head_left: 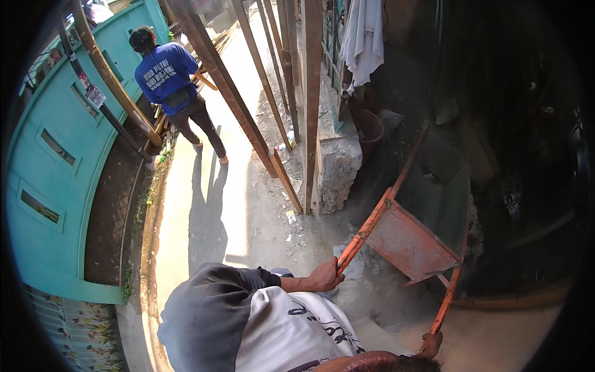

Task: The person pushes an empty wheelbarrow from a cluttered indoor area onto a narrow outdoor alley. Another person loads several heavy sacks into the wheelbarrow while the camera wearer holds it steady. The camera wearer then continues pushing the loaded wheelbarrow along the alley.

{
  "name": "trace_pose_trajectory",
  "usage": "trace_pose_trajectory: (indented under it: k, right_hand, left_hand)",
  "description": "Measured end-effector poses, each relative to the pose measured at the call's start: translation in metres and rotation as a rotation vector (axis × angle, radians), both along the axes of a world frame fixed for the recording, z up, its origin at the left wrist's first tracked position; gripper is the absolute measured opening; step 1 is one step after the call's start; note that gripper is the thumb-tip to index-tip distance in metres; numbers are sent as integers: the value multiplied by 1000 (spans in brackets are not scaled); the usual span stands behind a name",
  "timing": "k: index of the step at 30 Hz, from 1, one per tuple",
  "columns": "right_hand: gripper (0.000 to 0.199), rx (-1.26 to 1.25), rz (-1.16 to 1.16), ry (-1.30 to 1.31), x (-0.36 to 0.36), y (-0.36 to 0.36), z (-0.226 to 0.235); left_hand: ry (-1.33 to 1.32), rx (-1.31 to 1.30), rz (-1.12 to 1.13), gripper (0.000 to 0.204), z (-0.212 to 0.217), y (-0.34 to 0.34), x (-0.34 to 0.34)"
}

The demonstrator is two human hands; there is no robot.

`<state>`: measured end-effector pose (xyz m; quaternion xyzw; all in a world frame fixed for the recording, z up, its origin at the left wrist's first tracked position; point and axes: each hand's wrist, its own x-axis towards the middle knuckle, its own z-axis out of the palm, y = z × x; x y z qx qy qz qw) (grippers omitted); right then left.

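1. As I look down over my own shoulder, my left hand [326, 275] is closed around the left handle [365, 228] of an orange cart [409, 243], gripping it near its lower end.
2. My right hand [430, 344] is wrapped around the right handle [449, 291] at the bottom of the view; its fingers are partly cut off by my head, yet the grip reads as closed on the bar.
3. The cart sits in front of me, between both handles – its flat orange tray tilted, the far end reaching into the dark shaded area on the right.
4. Just left of the cart stands a rough concrete block [338, 167], with slanted wooden poles [248, 111] leaning beside it.
5. A pale cloth [362, 40] hangs above the block.
6. Further along the sunlit dirt path [235, 204], another person in a blue shirt [166, 71] walks away from me, well apart from the cart.
7. A turquoise wall [56, 161] borders the path on the left – curved by the lens
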<state>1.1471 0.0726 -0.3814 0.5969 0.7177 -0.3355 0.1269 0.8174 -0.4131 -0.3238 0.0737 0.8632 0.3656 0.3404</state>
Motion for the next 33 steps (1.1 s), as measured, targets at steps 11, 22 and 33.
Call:
trace_pose_trajectory:
  k: [11,22,33]
  right_hand:
    - [80,920,132,-169,-142,-161,-35]
    - [72,634,319,-7,-164,-425,-15]
    - [60,376,302,134,-91,-428,-56]
  left_hand:
    - [47,34,-48,47,-56,-128,36]
    - [93,149,-81,59,-42,-165,20]
    - [106,267,46,59,-74,-176,6]
